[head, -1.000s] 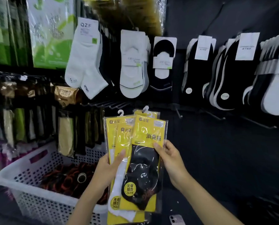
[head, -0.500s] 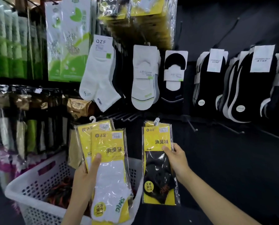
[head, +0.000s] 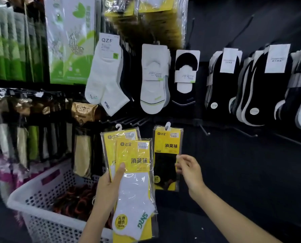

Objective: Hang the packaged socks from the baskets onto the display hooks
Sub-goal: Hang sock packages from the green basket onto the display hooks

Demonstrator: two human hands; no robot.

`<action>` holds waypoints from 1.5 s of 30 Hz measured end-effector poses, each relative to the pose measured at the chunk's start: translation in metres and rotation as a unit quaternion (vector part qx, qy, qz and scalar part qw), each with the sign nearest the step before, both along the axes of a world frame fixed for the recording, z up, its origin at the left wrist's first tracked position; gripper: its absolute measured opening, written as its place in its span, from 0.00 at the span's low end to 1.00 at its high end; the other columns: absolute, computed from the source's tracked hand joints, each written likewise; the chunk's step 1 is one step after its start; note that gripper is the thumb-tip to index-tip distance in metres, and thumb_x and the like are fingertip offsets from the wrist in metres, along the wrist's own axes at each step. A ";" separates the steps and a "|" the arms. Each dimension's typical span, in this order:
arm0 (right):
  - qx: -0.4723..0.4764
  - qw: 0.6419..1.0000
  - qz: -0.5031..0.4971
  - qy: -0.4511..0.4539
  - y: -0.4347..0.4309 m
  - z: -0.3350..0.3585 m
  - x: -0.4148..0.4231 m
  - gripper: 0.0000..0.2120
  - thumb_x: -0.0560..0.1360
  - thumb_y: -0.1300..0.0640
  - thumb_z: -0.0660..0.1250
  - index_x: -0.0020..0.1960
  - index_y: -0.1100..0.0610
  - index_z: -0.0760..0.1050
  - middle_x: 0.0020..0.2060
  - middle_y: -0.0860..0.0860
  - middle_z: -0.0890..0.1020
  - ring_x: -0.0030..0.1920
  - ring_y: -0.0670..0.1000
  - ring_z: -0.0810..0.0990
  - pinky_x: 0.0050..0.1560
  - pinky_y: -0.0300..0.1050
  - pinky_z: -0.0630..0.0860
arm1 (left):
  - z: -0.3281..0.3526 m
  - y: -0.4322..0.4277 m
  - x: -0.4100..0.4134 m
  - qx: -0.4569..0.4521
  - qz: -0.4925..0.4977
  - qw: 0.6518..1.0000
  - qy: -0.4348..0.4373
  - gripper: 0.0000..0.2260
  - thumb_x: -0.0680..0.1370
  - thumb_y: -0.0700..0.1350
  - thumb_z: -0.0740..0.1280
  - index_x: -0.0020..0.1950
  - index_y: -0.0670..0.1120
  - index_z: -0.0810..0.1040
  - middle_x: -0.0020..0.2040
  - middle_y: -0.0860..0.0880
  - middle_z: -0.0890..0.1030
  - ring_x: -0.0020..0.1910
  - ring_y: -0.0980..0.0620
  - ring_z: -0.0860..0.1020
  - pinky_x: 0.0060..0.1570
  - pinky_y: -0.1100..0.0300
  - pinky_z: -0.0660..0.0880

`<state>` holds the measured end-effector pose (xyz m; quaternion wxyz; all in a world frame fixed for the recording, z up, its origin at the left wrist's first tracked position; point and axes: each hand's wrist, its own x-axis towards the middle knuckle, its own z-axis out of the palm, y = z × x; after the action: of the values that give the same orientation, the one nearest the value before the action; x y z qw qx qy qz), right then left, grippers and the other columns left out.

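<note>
My left hand (head: 107,192) grips two yellow packages of white socks (head: 135,181), fanned upright, with my thumb across their fronts. To their right a yellow package of black socks (head: 165,155) hangs upright in front of the dark display wall. Its white hanger tab sits just below a row of bare display hooks (head: 128,121); I cannot tell whether it rests on one. My right hand (head: 190,171) pinches that package's right edge with its fingertips. The white perforated basket (head: 41,190) stands at the lower left, under my left arm.
Dark red and black items lie in the basket. White and black socks hang in rows across the wall above. Another bare hook (head: 205,131) sticks out to the right. Bagged goods fill the racks at the left.
My right hand has carried the black sock package away from the stack, up and right toward the hooks, and now holds only its edge. My left hand keeps the white sock packages.
</note>
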<state>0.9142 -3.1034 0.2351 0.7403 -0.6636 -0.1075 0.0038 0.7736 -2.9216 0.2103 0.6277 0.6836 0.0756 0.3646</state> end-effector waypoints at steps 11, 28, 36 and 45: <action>-0.021 0.985 0.165 -0.042 0.001 0.010 -0.046 0.07 0.74 0.57 0.71 0.51 0.56 0.79 0.46 0.50 0.86 0.46 0.48 0.85 0.45 0.39 0.81 | -0.002 -0.038 0.012 -0.064 -0.059 0.995 0.041 0.11 0.71 0.56 0.67 0.38 0.51 0.85 0.35 0.51 0.85 0.34 0.54 0.84 0.28 0.68 0.75; -0.074 0.996 0.039 -0.044 -0.006 0.043 0.017 0.09 0.77 0.57 0.66 0.49 0.63 0.77 0.44 0.59 0.84 0.43 0.53 0.81 0.48 0.51 0.78 | -0.005 0.006 -0.001 0.044 0.136 0.989 0.026 0.22 0.75 0.61 0.60 0.33 0.48 0.57 0.24 0.54 0.56 0.24 0.58 0.56 0.31 0.59 0.56; -0.045 0.999 -0.020 0.012 0.018 0.028 0.044 0.11 0.75 0.55 0.69 0.47 0.64 0.77 0.44 0.60 0.80 0.44 0.56 0.78 0.48 0.51 0.76 | -0.006 0.009 0.004 0.020 0.133 0.991 0.008 0.23 0.73 0.62 0.61 0.31 0.49 0.56 0.24 0.54 0.56 0.23 0.59 0.56 0.27 0.64 0.57; -0.007 0.996 -0.078 0.029 -0.003 -0.002 0.036 0.14 0.74 0.55 0.71 0.53 0.63 0.75 0.50 0.61 0.79 0.47 0.54 0.77 0.56 0.53 0.76 | -0.007 0.001 0.007 -0.010 0.075 0.997 -0.005 0.21 0.72 0.57 0.67 0.25 0.53 0.61 0.24 0.55 0.57 0.24 0.57 0.56 0.24 0.69 0.56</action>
<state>0.9501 -3.1063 0.2326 0.7363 -0.6750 -0.0337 -0.0340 0.7808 -2.9210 0.2028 0.6057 0.6681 0.1273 0.4129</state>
